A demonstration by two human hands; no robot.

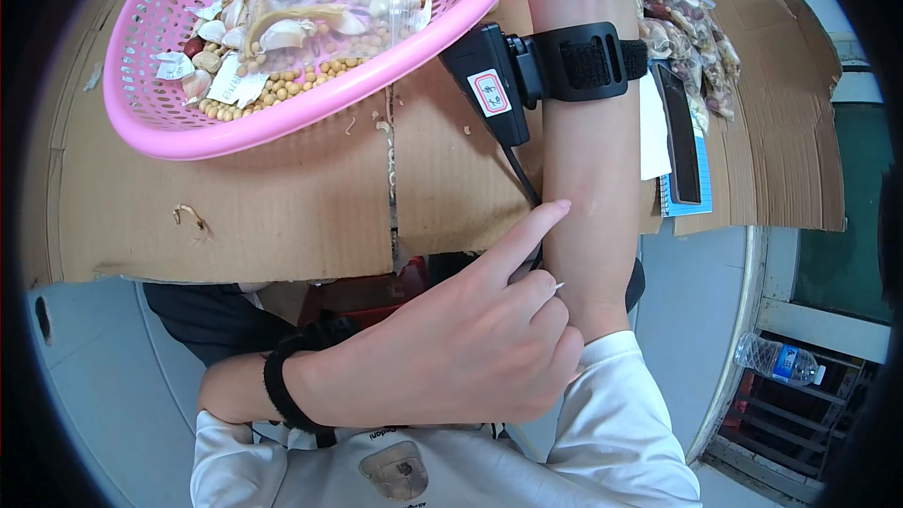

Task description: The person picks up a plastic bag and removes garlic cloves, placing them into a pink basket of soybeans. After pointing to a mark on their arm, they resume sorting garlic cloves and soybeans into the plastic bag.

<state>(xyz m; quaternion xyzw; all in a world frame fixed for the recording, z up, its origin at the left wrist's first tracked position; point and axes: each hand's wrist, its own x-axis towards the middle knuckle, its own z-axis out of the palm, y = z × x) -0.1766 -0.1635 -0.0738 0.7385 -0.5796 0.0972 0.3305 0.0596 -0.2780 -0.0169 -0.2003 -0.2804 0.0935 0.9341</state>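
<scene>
My left hand (480, 329) reaches across my body to my right forearm (593, 179). Its index finger is stretched out with the tip at the forearm's inner edge, while the other fingers are curled in. A tiny white pointed bit (560, 285) shows by the curled fingers; I cannot make out what it is. My right arm extends forward, and its hand lies beyond the top edge of the picture. A black strap (588, 61) on that arm carries a black device (489, 85) with a cable and a red-and-white label. Another black strap (279, 386) circles my left wrist.
A pink perforated basket (282, 139) on the cardboard (235, 216) holds soybeans, garlic cloves, paper scraps and plastic wrap. Filled plastic bags (691, 23), a phone (679, 132) and a blue notebook (701, 193) lie at the right. A plastic bottle (781, 360) rests lower right.
</scene>
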